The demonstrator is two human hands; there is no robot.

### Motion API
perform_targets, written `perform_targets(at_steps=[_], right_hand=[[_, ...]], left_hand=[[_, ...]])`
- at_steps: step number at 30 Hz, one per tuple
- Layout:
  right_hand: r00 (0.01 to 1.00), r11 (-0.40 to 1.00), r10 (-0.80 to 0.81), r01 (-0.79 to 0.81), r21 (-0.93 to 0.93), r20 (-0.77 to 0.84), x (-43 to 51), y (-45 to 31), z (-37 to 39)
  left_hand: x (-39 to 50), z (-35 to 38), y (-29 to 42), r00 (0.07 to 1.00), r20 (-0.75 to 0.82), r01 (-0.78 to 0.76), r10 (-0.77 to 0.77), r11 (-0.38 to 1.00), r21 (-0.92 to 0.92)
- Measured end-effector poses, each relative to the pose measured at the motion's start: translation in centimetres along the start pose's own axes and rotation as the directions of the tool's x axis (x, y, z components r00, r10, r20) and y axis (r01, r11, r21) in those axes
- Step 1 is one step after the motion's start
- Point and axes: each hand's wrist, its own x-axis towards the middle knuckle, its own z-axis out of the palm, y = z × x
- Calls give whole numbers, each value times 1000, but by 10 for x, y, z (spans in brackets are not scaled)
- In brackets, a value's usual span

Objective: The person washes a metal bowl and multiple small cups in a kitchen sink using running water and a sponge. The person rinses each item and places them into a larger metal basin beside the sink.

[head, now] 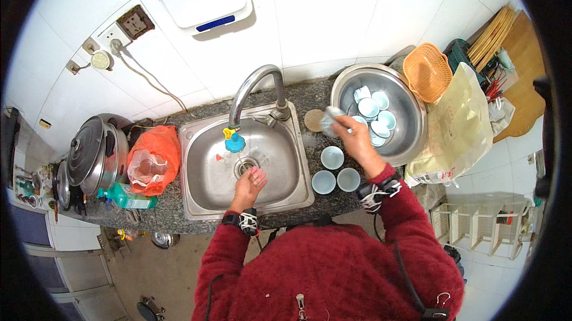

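My right hand (355, 137) holds a motion-blurred small pale cup (331, 120) over the granite counter, beside a round tan pad (313, 120). My left hand (250, 187) is palm up with fingers apart, holding nothing, above the stainless steel sink (281, 178) near its drain. The chrome faucet (238, 97), with a blue nozzle (235, 143), hangs over the basin. On the counter right of the sink stand three pale blue cups (332, 158) in a cluster. Several more cups (368, 107) lie in the steel bowl (413, 137) behind my right hand.
Left of the sink are a red plastic bag (167, 151), a green bottle (134, 196) and lidded pots (85, 151). An orange plastic basket (426, 73) and a yellowish sack (460, 137) adjoin the bowl on the right. A plugged-in cord (145, 77) runs down the tiled wall.
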Motion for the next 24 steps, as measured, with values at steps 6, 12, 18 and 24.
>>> perform_targets(at_steps=[6,12,18,24], right_hand=[[992,834,-105,130,-536,77,3,60,-54],[971,774,-1,151,-615,237,1,76,-43],[846,784,-519,529,-324,125,-24,29,-9],[838,685,214,238,-689,502,-50,36,50]], left_hand=[[9,12,-8,999,40,18,-19,1000,25],[8,15,-8,999,41,15,-17,999,42],[4,11,-8,1000,28,7,-7,1000,19],[2,17,-11,999,39,-2,2,1000,-4]])
